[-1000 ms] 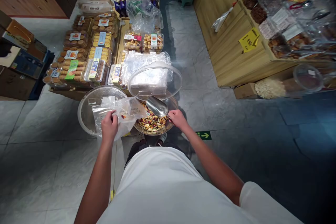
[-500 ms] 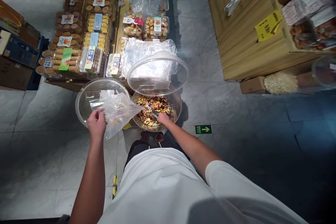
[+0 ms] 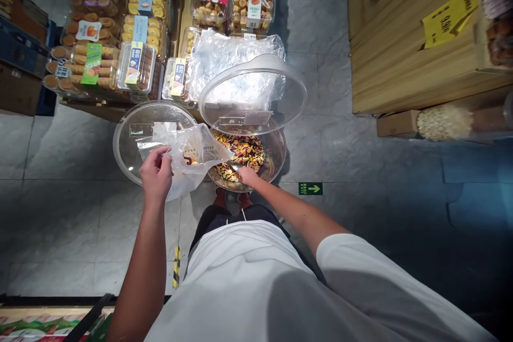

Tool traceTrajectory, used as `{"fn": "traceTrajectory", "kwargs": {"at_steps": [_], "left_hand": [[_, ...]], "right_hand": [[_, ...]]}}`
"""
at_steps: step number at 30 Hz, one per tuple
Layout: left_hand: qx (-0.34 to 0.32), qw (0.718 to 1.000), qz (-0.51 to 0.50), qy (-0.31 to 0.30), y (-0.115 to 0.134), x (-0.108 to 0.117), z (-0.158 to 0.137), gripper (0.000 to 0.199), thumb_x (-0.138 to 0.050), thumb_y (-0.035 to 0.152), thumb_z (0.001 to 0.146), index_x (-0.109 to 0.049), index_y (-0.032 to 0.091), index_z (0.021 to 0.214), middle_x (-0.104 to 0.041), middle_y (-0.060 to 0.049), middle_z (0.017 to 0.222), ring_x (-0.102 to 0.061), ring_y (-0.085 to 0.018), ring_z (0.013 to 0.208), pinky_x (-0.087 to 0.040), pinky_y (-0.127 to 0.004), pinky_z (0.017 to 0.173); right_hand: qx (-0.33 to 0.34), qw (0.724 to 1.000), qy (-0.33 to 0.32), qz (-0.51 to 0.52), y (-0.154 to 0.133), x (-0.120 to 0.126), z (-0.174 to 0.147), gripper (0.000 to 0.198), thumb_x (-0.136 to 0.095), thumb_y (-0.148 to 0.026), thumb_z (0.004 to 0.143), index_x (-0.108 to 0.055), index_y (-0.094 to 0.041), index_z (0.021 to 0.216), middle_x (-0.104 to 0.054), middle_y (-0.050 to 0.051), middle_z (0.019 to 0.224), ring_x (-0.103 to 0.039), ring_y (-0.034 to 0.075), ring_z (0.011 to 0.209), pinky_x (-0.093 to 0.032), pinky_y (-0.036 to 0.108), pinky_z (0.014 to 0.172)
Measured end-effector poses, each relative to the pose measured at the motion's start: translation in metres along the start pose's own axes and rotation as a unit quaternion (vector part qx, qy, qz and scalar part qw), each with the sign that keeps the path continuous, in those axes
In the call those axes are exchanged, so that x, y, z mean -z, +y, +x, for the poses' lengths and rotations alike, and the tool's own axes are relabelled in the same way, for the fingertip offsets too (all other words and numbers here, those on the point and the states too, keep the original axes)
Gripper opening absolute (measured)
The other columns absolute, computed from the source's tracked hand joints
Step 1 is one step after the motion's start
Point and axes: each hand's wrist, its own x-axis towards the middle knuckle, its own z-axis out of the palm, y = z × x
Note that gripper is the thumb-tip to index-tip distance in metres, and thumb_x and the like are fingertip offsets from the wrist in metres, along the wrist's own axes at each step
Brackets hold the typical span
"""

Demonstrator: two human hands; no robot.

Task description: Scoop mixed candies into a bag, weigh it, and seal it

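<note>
My left hand (image 3: 157, 173) is closed on the edge of a clear plastic bag (image 3: 204, 149), which spreads rightward over a round clear lid. A few coloured pieces show through the bag. Inside a round clear tub (image 3: 276, 157) lies a mix of dried fruit and vegetable chips (image 3: 248, 149) in yellow, purple and green. My right hand (image 3: 247, 175) is closed at the tub's near side, round the handle of a small scoop (image 3: 232, 167). The scoop's head is mostly hidden among the chips and behind the bag.
A raised clear lid (image 3: 252, 97) stands over the tub's far side, and another clear lid (image 3: 120, 141) is at the left. Boxed cookies (image 3: 102, 64) are stacked beyond. A wooden counter (image 3: 393, 64) stands at right, with a carton (image 3: 396, 124) below.
The whole view has shifted, bringing shelves into the lower left. My left hand and the bag have come slightly nearer the tub, and pieces now show in the bag. My right hand stays on the scoop.
</note>
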Motion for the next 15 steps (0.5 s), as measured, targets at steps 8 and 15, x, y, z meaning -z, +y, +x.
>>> {"fn": "traceTrajectory", "kwargs": {"at_steps": [8, 15], "left_hand": [[0.020, 1.000, -0.007, -0.006, 0.004, 0.004, 0.000, 0.036, -0.063, 0.038, 0.090, -0.077, 0.018, 0.117, -0.059, 0.004, 0.067, -0.053, -0.011, 0.052, -0.046, -0.023, 0.052], [-0.005, 1.000, 0.011, 0.005, 0.010, 0.012, 0.005, 0.037, -0.063, 0.038, 0.089, -0.078, 0.020, 0.117, -0.063, 0.002, 0.071, -0.054, -0.012, 0.053, -0.047, -0.024, 0.054]], "right_hand": [[-0.034, 0.999, -0.018, 0.013, 0.004, 0.017, 0.010, 0.037, -0.061, -0.022, 0.097, -0.075, -0.013, 0.130, -0.077, 0.018, 0.126, -0.075, 0.028, 0.112, -0.056, 0.026, 0.086], [-0.030, 0.998, -0.037, 0.035, -0.023, 0.010, -0.006, 0.034, -0.077, -0.013, 0.075, -0.081, -0.013, 0.109, -0.078, 0.021, 0.113, -0.075, 0.035, 0.109, -0.057, 0.033, 0.086]]}}
